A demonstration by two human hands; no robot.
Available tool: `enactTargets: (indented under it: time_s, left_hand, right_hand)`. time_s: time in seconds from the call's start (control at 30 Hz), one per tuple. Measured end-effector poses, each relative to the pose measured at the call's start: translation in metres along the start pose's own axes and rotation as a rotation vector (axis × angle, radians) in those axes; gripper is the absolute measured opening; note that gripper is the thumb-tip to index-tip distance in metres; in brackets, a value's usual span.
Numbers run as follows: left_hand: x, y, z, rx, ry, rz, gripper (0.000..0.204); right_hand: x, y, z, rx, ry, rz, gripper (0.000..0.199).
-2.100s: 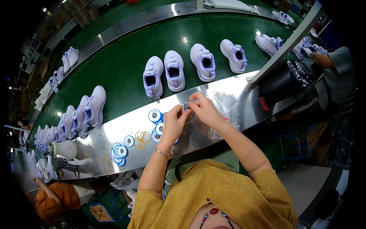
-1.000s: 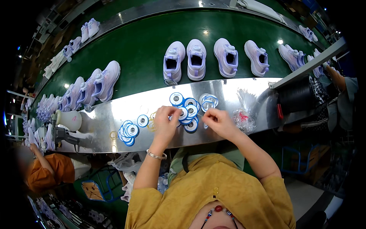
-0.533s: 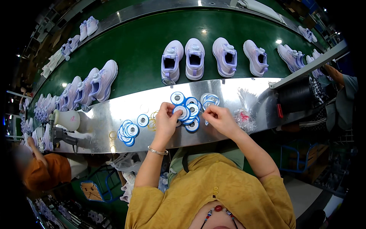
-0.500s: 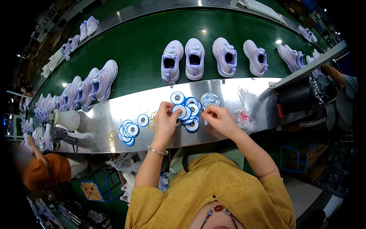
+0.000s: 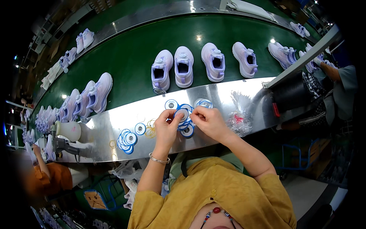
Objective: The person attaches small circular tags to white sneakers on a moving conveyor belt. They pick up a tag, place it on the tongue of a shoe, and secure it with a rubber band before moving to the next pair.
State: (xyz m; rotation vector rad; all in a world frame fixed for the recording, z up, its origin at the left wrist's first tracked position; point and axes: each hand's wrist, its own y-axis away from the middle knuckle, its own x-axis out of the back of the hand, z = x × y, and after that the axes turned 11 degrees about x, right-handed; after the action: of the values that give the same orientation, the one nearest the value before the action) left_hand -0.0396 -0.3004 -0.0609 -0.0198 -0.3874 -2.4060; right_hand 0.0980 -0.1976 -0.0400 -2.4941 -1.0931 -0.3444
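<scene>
Steel counter (image 5: pixel 228 97) curving left to right, green belt (image 5: pixel 133 53) behind it carrying pale lilac shoes (image 5: pixel 183 66) in a row. Both hands are up at the middle of the counter: left hand (image 5: pixel 166 128) and right hand (image 5: pixel 207 120) meet over a round white tag (image 5: pixel 182 113) with a blue rim, fingers of each pinched closed on its edge. It sits on top of a small heap of the same tags (image 5: pixel 187 129). Looks like thin card, light and a bit bendy, so the rim is the place to hold it (a flat press would likely just slide it). More tags: one stack (image 5: pixel 127 139) to the left, singles (image 5: pixel 171 104) at the far edge. Yellow rubber bands (image 5: pixel 151 132) lie loose between. Right of the hands, a crumpled clear bag (image 5: pixel 238 122) with something pink inside. Far left, a white bottle (image 5: pixel 68 130).
</scene>
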Motion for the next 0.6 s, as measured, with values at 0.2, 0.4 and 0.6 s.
enactTargets:
  time_s: [0.2, 0.4, 0.6]
  left_hand:
    - [-0.019, -0.010, 0.004, -0.134, 0.007, 0.011, 0.015]
    - [-0.046, -0.010, 0.010, -0.190, -0.006, 0.040, 0.013]
    - [-0.063, -0.013, 0.011, -0.184, -0.003, 0.017, 0.013]
  right_hand:
    - [0.016, -0.010, 0.001, 0.016, 0.114, 0.015, 0.015]
    - [0.036, -0.008, 0.007, 0.028, 0.105, 0.048, 0.012]
    - [0.052, -0.006, 0.019, 0.029, 0.086, 0.057, 0.012]
